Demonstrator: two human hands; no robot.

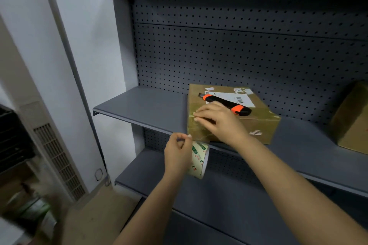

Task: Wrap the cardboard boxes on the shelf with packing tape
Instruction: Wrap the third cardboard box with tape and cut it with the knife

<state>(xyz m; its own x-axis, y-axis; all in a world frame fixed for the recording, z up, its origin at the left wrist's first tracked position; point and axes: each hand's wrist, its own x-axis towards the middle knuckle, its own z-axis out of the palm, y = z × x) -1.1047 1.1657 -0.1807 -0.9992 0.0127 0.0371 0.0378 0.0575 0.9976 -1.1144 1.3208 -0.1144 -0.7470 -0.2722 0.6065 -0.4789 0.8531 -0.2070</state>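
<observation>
Right hand lies flat on the near left corner of the cardboard box, fingers straight and pressing down on the glossy taped edge. Left hand hangs just below the shelf lip, thumb and fingers pinched on the top of the roll of packing tape, which stands on edge in front of the lower bay. The 2 hands are apart, the roll just under the box corner. The box sits on the grey metal shelf, close to the pegboard back panel. An orange and black utility knife lies on top of it, across a white shipping label. 1 more cardboard box sits at the far right, well apart
</observation>
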